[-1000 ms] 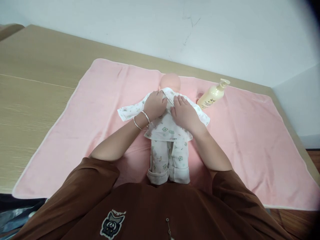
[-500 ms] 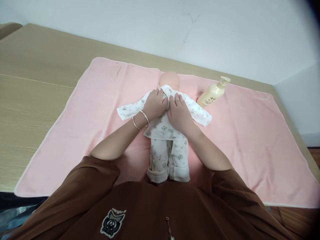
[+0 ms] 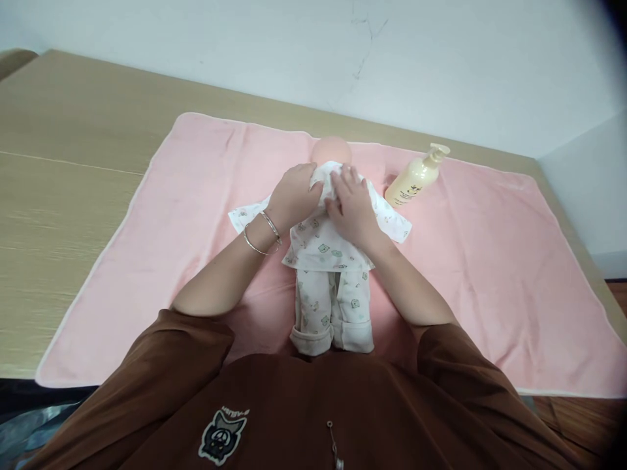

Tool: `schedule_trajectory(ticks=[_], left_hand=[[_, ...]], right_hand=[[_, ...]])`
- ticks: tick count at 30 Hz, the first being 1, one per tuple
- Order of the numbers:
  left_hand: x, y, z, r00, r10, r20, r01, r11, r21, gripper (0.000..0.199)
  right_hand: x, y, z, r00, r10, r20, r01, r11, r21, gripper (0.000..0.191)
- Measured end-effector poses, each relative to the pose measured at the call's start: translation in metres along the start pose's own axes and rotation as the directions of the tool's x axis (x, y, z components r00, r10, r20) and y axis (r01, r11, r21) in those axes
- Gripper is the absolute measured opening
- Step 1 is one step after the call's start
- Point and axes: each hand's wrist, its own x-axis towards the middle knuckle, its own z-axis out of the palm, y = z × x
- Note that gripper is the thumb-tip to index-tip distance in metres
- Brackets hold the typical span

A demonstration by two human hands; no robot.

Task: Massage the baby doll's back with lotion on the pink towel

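Both hands lie apart on the doll's chest. The right hand [image 3: 353,207] is flattened with fingers spread over the shirt [image 3: 321,248], a broad contact that probably spreads light pressure rather than pinching. The left hand [image 3: 294,196] bends inward at the other side of the chest, thumb towards the middle; its fingertips are hidden, so whether they grip any fabric I cannot tell. Set on either side of the midline, the two likely keep the top from sliding either way.

Beneath them the doll [image 3: 330,150] lies mid-blanket, close to the wearer's body and so within easy reach, its smooth, round, pinkish head pointing away. The shirt is thin white cotton-like cloth with small printed animals, its sleeves spread sideways. Below its hem, matching trousers [image 3: 313,303] run straight, ends turned up into thick plain cuffs, perhaps to shorten them.

Around all this, a soft pink blanket [image 3: 171,248] with pale edging pads the wood-grained table [image 3: 63,196]. Near one sleeve stands a glossy, pale-yellow pump bottle [image 3: 414,181], clear of both forearms.
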Motion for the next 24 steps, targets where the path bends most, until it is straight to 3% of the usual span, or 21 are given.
schedule_trajectory(ticks=[3,8,12,16,17,20,24], left_hand=[[-0.002,0.003,-0.004,0.999,-0.030,-0.019,0.029,0.998,-0.051,0.043],[-0.005,0.008,-0.001,0.999,-0.024,-0.030,0.021,0.996,-0.082,0.039],[-0.002,0.005,0.008,0.997,0.000,-0.079,-0.009,0.994,-0.110,0.038],[-0.005,0.008,0.006,0.994,0.050,-0.101,-0.063,0.990,-0.129,0.043],[-0.009,0.009,0.002,0.991,0.064,-0.118,-0.079,0.988,-0.131,0.046],[-0.026,0.004,-0.017,0.970,0.106,-0.220,-0.137,0.982,-0.129,0.054],[-0.074,-0.041,-0.061,0.919,0.073,-0.387,-0.101,0.993,-0.054,0.053]], right_hand=[[-0.001,-0.003,0.005,0.998,-0.027,0.055,0.026,1.000,0.016,0.058],[0.002,0.006,0.008,0.996,-0.054,-0.068,0.058,0.997,0.044,0.057],[0.004,0.009,0.013,0.997,-0.076,0.000,0.075,0.995,0.067,0.051],[0.002,0.010,0.015,0.986,-0.110,-0.124,0.118,0.991,0.057,0.054],[0.000,0.010,0.016,0.979,-0.128,-0.160,0.135,0.990,0.038,0.055],[-0.007,0.010,0.022,0.973,-0.220,-0.066,0.216,0.975,-0.058,0.054],[-0.006,0.019,0.032,0.969,-0.229,-0.093,0.208,0.959,-0.191,0.060]])
